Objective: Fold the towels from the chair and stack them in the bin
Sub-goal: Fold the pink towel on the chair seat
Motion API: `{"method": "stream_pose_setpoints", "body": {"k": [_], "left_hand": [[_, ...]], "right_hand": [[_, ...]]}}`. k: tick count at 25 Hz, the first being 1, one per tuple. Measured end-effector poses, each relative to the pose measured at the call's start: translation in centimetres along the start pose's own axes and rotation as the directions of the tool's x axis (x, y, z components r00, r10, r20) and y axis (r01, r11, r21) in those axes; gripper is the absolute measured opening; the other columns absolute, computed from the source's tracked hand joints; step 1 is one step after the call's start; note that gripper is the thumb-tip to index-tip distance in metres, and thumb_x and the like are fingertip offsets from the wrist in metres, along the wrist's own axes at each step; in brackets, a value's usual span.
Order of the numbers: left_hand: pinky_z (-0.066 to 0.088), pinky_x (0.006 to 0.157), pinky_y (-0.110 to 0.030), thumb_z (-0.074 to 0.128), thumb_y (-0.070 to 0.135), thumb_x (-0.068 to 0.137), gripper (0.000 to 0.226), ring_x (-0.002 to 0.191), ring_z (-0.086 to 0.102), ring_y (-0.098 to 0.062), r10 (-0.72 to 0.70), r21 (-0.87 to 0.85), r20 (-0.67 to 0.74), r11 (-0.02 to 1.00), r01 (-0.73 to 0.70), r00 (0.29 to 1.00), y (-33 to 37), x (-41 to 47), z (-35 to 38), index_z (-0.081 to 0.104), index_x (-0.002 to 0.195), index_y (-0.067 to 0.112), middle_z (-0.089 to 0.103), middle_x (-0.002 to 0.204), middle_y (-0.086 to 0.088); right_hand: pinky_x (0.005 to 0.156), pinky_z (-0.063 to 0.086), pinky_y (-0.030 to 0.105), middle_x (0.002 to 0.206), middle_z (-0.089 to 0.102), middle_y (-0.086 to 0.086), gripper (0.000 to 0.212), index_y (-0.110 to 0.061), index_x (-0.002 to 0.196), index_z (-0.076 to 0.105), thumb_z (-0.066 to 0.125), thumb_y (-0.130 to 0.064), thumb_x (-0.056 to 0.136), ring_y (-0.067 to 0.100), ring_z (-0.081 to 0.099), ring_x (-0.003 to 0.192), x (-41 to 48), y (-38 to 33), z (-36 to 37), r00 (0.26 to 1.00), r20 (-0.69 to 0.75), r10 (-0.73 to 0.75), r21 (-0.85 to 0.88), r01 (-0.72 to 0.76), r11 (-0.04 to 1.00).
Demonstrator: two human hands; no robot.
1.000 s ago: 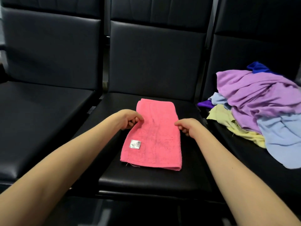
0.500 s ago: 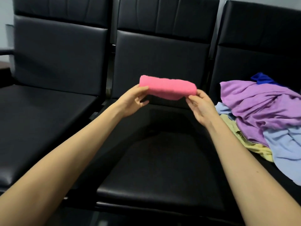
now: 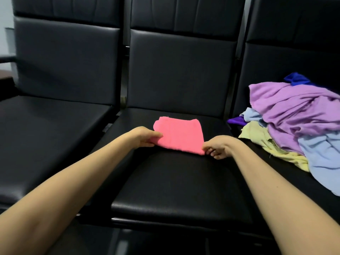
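A pink towel [image 3: 181, 134], folded into a small rectangle, lies on the seat of the middle black chair [image 3: 176, 188]. My left hand [image 3: 147, 138] pinches its near left corner. My right hand [image 3: 218, 147] pinches its near right corner with curled fingers. A heap of unfolded towels [image 3: 298, 122], purple, light blue, yellow and dark blue, lies on the right chair. No bin is in view.
The left black chair [image 3: 46, 126] has a bare seat. An armrest and a dark tabletop edge [image 3: 5, 75] show at the far left. Chair backs stand upright behind all seats.
The pink towel lay long on the seat, was lifted and folded over in the air, and now lies back on the seat, half as long, with both hands at its near corners.
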State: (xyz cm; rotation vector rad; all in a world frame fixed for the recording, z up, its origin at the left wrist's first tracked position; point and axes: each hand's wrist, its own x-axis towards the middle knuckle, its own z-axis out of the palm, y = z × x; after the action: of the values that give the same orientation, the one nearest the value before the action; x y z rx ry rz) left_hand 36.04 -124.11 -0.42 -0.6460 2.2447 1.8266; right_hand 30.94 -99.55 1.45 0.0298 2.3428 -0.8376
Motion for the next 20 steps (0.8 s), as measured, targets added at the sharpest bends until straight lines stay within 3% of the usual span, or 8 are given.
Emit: {"method": "stream_pose_setpoints", "body": {"k": [3, 5, 6, 9, 11, 14, 17, 20], "left_hand": [[0.045, 0.043, -0.013, 0.063, 0.035, 0.088, 0.025, 0.052, 0.063, -0.008, -0.229, 0.510, 0.244, 0.857, 0.077, 0.942, 1.9, -3.0, -1.5, 0.060, 0.090, 0.010, 0.067, 0.065, -0.002], [0.047, 0.048, -0.014, 0.055, 0.045, 0.091, 0.038, 0.059, 0.067, -0.010, -0.310, 0.624, 0.292, 0.779, 0.065, 0.905, 2.7, -4.0, -2.4, 0.062, 0.100, 0.009, 0.071, 0.073, -0.005], [0.050, 0.050, -0.016, 0.053, 0.048, 0.091, 0.042, 0.063, 0.067, -0.012, -0.288, 0.655, 0.232, 0.752, 0.070, 0.929, 3.0, -4.0, -2.6, 0.061, 0.104, 0.008, 0.070, 0.077, -0.006], [0.048, 0.055, -0.023, 0.051, 0.045, 0.093, 0.040, 0.060, 0.056, -0.017, -0.003, 0.740, -0.040, 0.671, 0.032, 0.999, 2.8, -2.9, -1.8, 0.057, 0.084, 0.007, 0.060, 0.073, -0.007], [0.044, 0.054, -0.025, 0.052, 0.036, 0.091, 0.035, 0.059, 0.051, -0.019, 0.146, 0.700, -0.106, 0.714, -0.031, 0.984, 2.0, -1.7, -0.6, 0.051, 0.069, 0.009, 0.055, 0.070, -0.006], [0.042, 0.054, -0.026, 0.061, 0.024, 0.084, 0.023, 0.072, 0.057, -0.022, 0.230, 0.589, -0.154, 0.802, -0.098, 0.961, 0.1, -0.5, 1.0, 0.053, 0.069, 0.008, 0.054, 0.067, -0.002], [0.042, 0.066, -0.026, 0.065, 0.015, 0.078, 0.006, 0.086, 0.062, -0.025, 0.399, 0.523, -0.299, 0.828, -0.201, 0.867, -0.1, 0.0, 1.2, 0.059, 0.079, 0.017, 0.060, 0.079, -0.001], [0.039, 0.070, -0.025, 0.062, 0.014, 0.081, 0.007, 0.084, 0.059, -0.023, 0.572, 0.450, -0.381, 0.801, -0.395, 0.726, 0.7, 0.1, 1.3, 0.057, 0.081, 0.018, 0.059, 0.079, 0.001]], "right_hand": [[0.048, 0.040, 0.015, 0.072, 0.057, 0.000, 0.020, -0.014, 0.076, 0.056, 0.055, -0.024, 0.093, 0.008, 0.047, 0.060, -1.4, 0.0, -1.0, 0.979, 0.198, 0.052, -0.190, -0.014, 0.982], [0.050, 0.047, 0.018, 0.073, 0.061, 0.003, 0.027, -0.013, 0.084, 0.056, 0.052, -0.038, 0.094, 0.011, 0.053, 0.062, -1.9, 0.2, -1.8, 0.971, 0.223, 0.083, -0.138, -0.053, 0.989], [0.051, 0.050, 0.022, 0.076, 0.059, 0.006, 0.033, -0.011, 0.087, 0.055, 0.050, -0.043, 0.094, 0.013, 0.055, 0.065, -1.7, 0.3, -2.1, 0.981, 0.175, 0.088, -0.058, -0.079, 0.995], [0.058, 0.050, 0.028, 0.081, 0.051, 0.008, 0.036, -0.008, 0.093, 0.052, 0.051, -0.044, 0.094, 0.016, 0.052, 0.068, -0.7, -0.3, -1.5, 0.999, -0.029, 0.031, 0.120, -0.027, 0.992], [0.057, 0.045, 0.025, 0.079, 0.049, 0.006, 0.027, -0.008, 0.096, 0.053, 0.054, -0.035, 0.094, 0.013, 0.049, 0.066, 0.2, -0.8, -0.5, 0.983, -0.173, -0.067, 0.074, 0.080, 0.994], [0.051, 0.038, 0.023, 0.070, 0.049, 0.006, 0.009, -0.008, 0.088, 0.054, 0.059, -0.015, 0.088, 0.013, 0.045, 0.059, 1.4, -1.1, 1.1, 0.939, -0.320, -0.123, 0.069, 0.153, 0.986], [0.052, 0.040, 0.024, 0.072, 0.051, 0.005, 0.012, -0.011, 0.076, 0.051, 0.052, -0.008, 0.088, 0.014, 0.048, 0.061, 1.5, -0.8, 1.4, 0.938, -0.330, -0.101, 0.249, 0.190, 0.950], [0.054, 0.043, 0.025, 0.073, 0.051, 0.004, 0.020, -0.014, 0.075, 0.050, 0.048, -0.015, 0.095, 0.015, 0.048, 0.063, 1.5, -0.4, 1.3, 0.935, -0.334, -0.117, 0.365, 0.243, 0.899]]}}
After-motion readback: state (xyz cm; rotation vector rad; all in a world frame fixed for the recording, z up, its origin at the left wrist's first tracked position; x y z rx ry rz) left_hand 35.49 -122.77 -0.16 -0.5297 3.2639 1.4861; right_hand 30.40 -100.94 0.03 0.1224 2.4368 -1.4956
